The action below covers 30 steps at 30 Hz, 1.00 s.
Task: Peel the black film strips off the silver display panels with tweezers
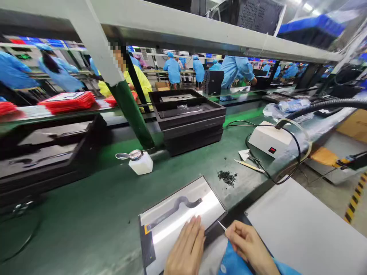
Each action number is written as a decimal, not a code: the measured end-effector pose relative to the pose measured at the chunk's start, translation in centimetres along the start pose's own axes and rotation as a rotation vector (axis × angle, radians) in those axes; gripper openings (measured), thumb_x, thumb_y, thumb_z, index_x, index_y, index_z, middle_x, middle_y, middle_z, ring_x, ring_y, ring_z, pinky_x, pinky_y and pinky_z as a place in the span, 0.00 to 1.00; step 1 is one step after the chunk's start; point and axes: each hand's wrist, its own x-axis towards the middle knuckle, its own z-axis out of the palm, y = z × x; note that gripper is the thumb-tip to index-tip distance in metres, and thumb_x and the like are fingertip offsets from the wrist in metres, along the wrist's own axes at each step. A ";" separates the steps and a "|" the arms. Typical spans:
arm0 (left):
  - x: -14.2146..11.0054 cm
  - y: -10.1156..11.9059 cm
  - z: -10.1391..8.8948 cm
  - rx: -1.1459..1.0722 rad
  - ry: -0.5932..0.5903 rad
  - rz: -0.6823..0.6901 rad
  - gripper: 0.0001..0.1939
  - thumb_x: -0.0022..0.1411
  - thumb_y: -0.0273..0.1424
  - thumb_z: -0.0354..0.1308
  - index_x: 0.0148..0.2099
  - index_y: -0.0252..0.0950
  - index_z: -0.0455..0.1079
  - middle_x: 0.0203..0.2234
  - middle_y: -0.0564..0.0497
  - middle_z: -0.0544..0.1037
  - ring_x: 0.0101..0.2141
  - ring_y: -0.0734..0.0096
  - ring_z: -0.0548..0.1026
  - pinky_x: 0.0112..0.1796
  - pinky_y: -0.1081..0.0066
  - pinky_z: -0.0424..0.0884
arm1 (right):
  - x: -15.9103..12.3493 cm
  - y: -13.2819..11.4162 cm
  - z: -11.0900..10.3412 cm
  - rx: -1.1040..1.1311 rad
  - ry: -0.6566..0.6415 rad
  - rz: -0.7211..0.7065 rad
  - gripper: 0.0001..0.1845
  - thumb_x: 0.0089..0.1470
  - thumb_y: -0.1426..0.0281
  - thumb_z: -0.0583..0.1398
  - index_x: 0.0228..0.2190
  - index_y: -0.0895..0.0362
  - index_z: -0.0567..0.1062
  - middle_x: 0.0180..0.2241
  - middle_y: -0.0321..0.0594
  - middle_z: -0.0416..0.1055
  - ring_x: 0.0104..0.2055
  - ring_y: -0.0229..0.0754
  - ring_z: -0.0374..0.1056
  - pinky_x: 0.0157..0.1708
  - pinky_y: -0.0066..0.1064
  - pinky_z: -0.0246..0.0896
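Observation:
A display panel lies on the green bench, its shiny silver back up, with a dark ribbon cable running across it to an orange connector at the left end. Flat on the panel's near side rests my left hand, fingers stretched out and close together. My right hand is just off the panel's right corner, fingers pinched round what look like tweezers. Only their thin pale tip shows, pointing at the panel's edge; the rest is hidden in the hand.
Beyond the panel are a white dispenser bottle, a heap of black scraps, a yellowish pointed tool and a white box with cables and a hose. Black trays are stacked behind, under a shelf. Co-workers sit further back.

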 end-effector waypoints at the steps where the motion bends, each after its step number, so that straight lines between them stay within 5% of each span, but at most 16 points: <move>1: 0.0 -0.1 0.1 -0.001 0.000 0.010 0.11 0.71 0.20 0.52 0.50 0.25 0.73 0.48 0.39 0.81 0.48 0.55 0.80 0.51 0.62 0.74 | 0.1 -0.1 -0.1 0.023 -0.018 0.024 0.29 0.38 0.47 0.72 0.21 0.58 0.68 0.14 0.24 0.58 0.14 0.24 0.42 0.14 0.22 0.31; 8: 0.3 -0.1 -0.2 0.002 -0.025 -0.054 0.13 0.72 0.21 0.52 0.55 0.22 0.70 0.48 0.40 0.81 0.48 0.59 0.80 0.54 0.65 0.72 | 0.3 -0.4 -0.3 0.221 -0.103 0.140 0.28 0.36 0.50 0.74 0.23 0.61 0.73 0.14 0.24 0.59 0.12 0.21 0.39 0.13 0.21 0.27; 20: 0.6 0.1 -0.5 0.034 -0.015 -0.145 0.22 0.76 0.26 0.45 0.68 0.26 0.56 0.45 0.46 0.82 0.42 0.64 0.83 0.45 0.69 0.75 | 0.3 0.5 -0.1 0.460 -0.136 0.256 0.28 0.31 0.54 0.77 0.23 0.61 0.75 0.13 0.22 0.60 0.10 0.18 0.41 0.11 0.16 0.31; 30: 0.8 0.1 -0.6 0.031 -0.028 -0.161 0.16 0.76 0.27 0.44 0.61 0.28 0.64 0.45 0.46 0.82 0.43 0.64 0.82 0.44 0.69 0.75 | 0.5 1.4 0.4 0.490 -0.140 0.233 0.28 0.31 0.53 0.77 0.23 0.61 0.74 0.12 0.21 0.60 0.10 0.19 0.39 0.09 0.15 0.32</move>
